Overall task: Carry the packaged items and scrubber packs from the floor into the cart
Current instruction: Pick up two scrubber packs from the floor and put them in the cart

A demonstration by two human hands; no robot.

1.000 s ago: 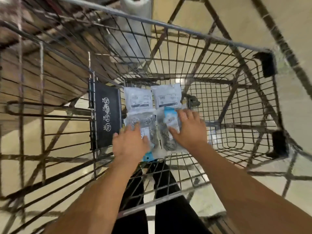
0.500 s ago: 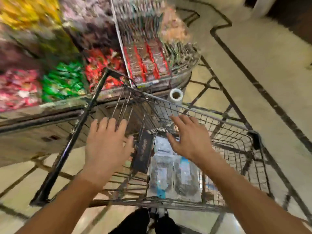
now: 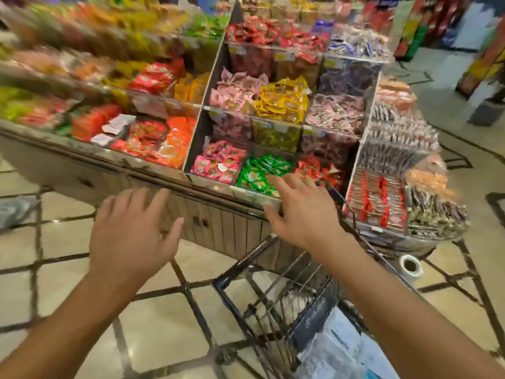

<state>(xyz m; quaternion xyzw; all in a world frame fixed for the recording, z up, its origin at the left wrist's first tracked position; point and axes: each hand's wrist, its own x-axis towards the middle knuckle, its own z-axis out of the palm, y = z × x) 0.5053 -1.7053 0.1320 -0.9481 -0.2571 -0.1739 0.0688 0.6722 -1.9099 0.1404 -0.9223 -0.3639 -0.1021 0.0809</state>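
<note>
Both arms reach forward, palms down. The left hand hovers empty with fingers spread over the tiled floor. At its 3 o'clock, the right hand is likewise splayed, holding nothing, above the cart. Packaged items lie inside the cart at 5 o'clock.
</note>
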